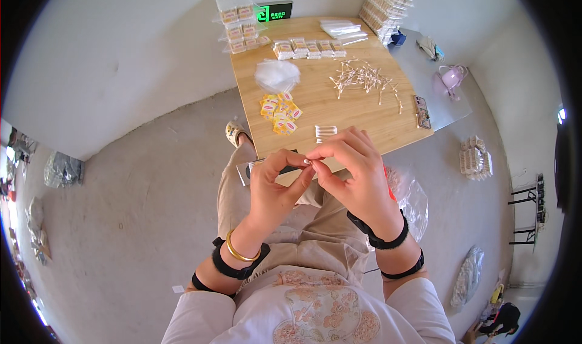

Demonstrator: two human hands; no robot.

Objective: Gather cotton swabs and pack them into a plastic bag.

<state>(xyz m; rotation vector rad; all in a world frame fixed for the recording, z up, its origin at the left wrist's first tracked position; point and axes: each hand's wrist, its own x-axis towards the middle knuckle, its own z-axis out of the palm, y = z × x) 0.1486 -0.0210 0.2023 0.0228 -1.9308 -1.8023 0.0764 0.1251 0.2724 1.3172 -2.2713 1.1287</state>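
Observation:
My left hand (276,179) and my right hand (351,165) meet above the table's near edge, thumbs and fingertips pinched together. Between them shows a small white cotton end (307,161), seemingly of a cotton swab; the fingers hide the rest. Just beyond my right hand lies a neat row of cotton swabs (325,133). A loose heap of cotton swabs (364,79) spreads farther back on the right. To the left are a pile of yellow-and-white cards (280,112) and a stack of clear plastic bags (277,75).
Packed swab bundles (308,48) line the wooden table's (315,101) back, beside flat clear sleeves (344,31). Tall stacks of packs (239,26) stand at the back left and right. A phone (422,112) rests at the right edge. A clear plastic bag (413,201) hangs beside my right leg.

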